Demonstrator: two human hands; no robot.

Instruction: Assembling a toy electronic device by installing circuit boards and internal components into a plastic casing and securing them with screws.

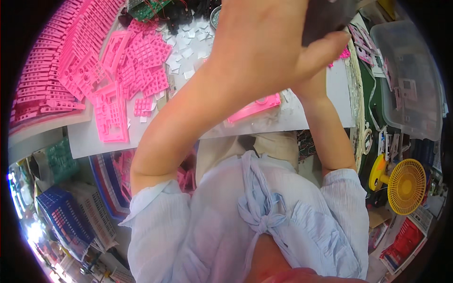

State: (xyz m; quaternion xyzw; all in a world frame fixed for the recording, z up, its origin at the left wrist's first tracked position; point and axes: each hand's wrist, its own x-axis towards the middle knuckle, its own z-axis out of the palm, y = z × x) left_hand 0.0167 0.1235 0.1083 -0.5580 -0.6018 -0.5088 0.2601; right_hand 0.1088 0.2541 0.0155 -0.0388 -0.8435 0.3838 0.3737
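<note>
My left hand [264, 42] is raised close in front of the view, over the middle of the table. Its thumb lies along the lower edge of a blurred dark object [328, 21], which seems held there; its other fingers are out of sight past the top edge. Behind it, my right forearm [332, 132] reaches up over the table, and the right hand itself is hidden by the left. Below my left wrist, a pink plastic casing [257, 107] lies at the near part of the white table [283, 123], partly covered by my arm.
Stacked pink casings [61, 42] fill the left side, beside pink keypad pieces [146, 52]. Small white squares [188, 42] are scattered near a round metal dish [215, 19]. On the right are a clear plastic bin [410, 70] and a yellow fan [406, 186]. Blue baskets [63, 212] stand lower left.
</note>
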